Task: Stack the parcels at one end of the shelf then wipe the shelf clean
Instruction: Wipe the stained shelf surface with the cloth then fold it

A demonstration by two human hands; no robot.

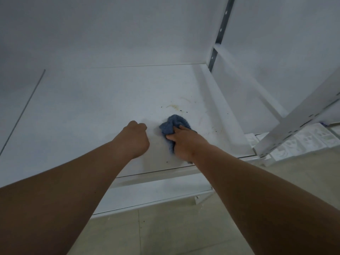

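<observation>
Now wiping | your right hand (181, 144) grips blue cloth (173, 126) | stain (174, 106) just beyond cloth (farther in) | left hand (136, 138) fisted, empty, beside cloth

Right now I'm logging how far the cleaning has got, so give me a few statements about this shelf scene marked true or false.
1. The right hand grips a blue cloth. True.
2. The left hand holds a spray bottle. False: its fingers are curled and it holds nothing.
3. A yellowish stain lies beyond the cloth on the shelf. True.
4. Parcels are stacked next to the cloth. False: no parcels are in view.
</observation>
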